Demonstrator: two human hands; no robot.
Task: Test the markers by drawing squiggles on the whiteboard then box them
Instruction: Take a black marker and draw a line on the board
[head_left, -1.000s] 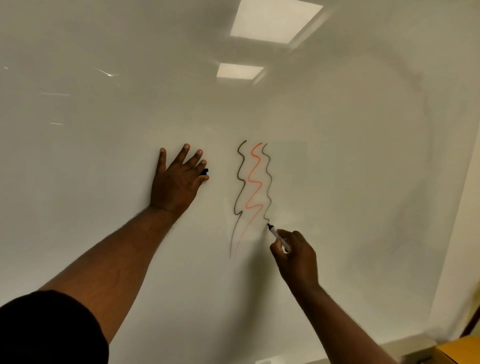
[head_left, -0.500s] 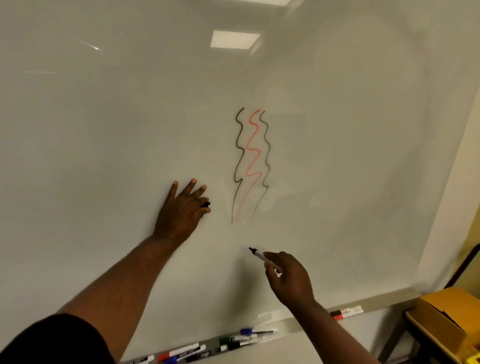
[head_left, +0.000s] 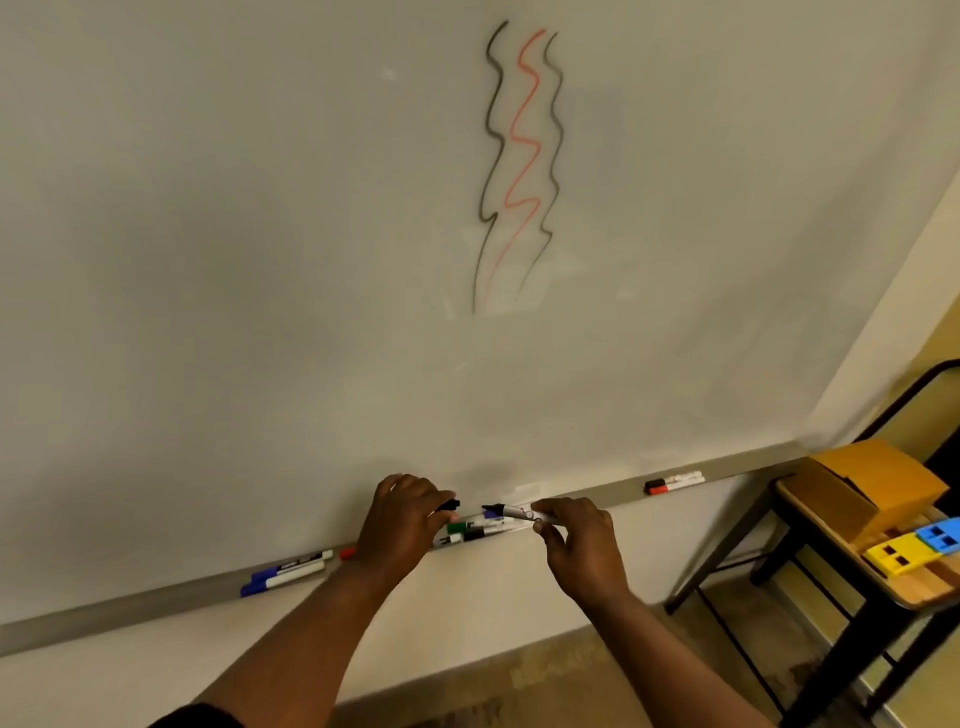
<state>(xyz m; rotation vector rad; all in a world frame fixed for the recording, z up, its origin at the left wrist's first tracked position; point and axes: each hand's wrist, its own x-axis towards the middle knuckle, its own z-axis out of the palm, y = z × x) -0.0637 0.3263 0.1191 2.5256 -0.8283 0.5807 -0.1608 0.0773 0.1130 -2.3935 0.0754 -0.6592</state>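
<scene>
Both hands sat just above the marker tray (head_left: 156, 605). Right hand (head_left: 582, 545) pinched an uncapped black marker (head_left: 514, 512), tip pointing left; left hand (head_left: 402, 519) pinched its black cap (head_left: 449, 505) — a small gap between the two. Directly behind them in the tray: green and black markers (head_left: 475, 530). Left along the tray — blue markers (head_left: 283, 574); right, a red-capped marker (head_left: 672, 483). Three squiggles (head_left: 522, 156) high on the whiteboard (head_left: 234, 260). Beyond the tray's right end, a table (head_left: 883, 597) carried a cardboard box (head_left: 872, 488).

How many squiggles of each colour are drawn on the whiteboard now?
Black squiggles: 2
Red squiggles: 1
Total: 3 squiggles on the whiteboard
</scene>
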